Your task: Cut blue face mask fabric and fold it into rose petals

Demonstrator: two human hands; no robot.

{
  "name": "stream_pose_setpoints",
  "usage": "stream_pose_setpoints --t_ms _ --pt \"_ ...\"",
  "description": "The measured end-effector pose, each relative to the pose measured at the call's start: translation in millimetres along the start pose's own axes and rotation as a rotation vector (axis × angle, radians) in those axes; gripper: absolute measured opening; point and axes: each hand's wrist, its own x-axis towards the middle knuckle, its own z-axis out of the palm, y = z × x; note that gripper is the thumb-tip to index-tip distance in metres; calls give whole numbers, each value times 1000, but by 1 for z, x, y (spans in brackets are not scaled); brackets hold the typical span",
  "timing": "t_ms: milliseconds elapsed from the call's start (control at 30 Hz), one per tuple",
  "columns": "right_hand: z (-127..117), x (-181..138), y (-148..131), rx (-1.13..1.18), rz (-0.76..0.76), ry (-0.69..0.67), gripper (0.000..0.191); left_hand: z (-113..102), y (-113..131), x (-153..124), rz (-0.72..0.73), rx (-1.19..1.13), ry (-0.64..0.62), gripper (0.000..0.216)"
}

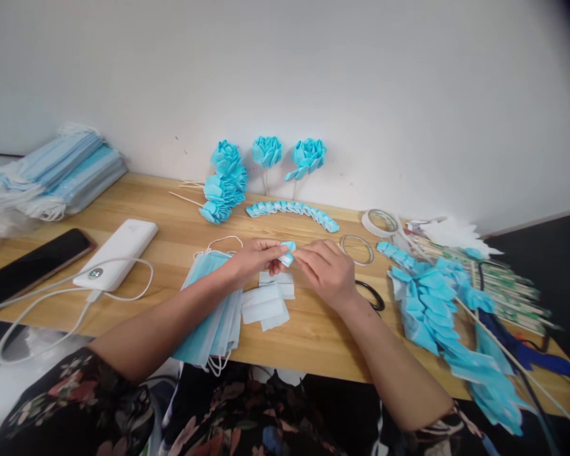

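Between my two hands is a small folded piece of blue-and-white mask fabric (287, 253). My left hand (259, 256) pinches it from the left. The fingers of my right hand (327, 269) are closed at its right edge. Just below lie several cut white fabric pieces (266, 303), overlapping on the wooden table (313, 342). A stack of blue face masks (213, 316) lies partly under my left forearm. Beyond my hands, a curved row of folded blue pieces (292, 208) rests on the table.
Blue fabric flowers on sticks (308, 155) lean at the wall, with more (225, 183) piled beside them. A power bank (118, 253), phone (38, 263) and mask pile (61, 171) are left. Tape rolls (380, 223), blue petals (427, 310) and a blue-handled tool (527, 354) lie right.
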Motion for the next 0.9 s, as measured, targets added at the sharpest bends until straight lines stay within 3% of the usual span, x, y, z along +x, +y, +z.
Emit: stream_pose_setpoints --t_ms 167,333,433,633,900 --pt "-1 0 -3 213 171 -69 24 -4 -3 3 13 40 70 42" --pt "3 -4 -3 604 647 -26 25 -3 -1 2 47 189 99 38" --pt "8 -5 -4 818 793 -76 29 -1 0 1 82 275 93 36" --pt "14 -2 -9 1014 884 -119 43 0 -2 0 165 294 81 34" --pt "17 -4 -9 962 865 -31 43 2 3 -2 149 396 50 36"
